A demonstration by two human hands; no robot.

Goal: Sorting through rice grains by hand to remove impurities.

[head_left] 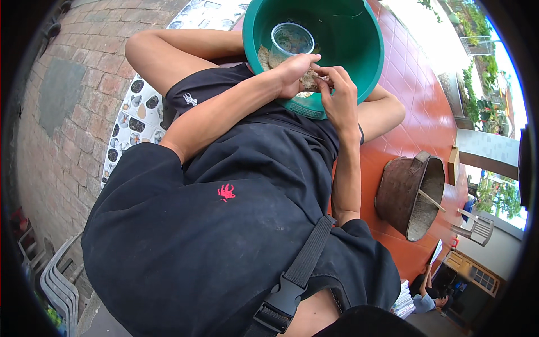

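A green plastic basin [359, 50] sits between my knees, tilted toward me. Inside it stands a clear plastic cup [292, 38] beside a heap of beige crumbly stuff [264, 56]. My left hand [295, 70] is curled around a beige lump [307, 80] just over the basin's near rim. My right hand [338, 92] meets it from the right, its fingertips pinching the same lump. Most of the lump is hidden by my fingers.
A rusty brown metal pan [401, 194] with grey contents and a stick lies on the red tiled floor [410, 95] to my right. A white patterned mat [132, 121] and brick paving [62, 95] are on my left. Stacked plastic chairs [59, 283] stand lower left. A person [426, 295] sits lower right.
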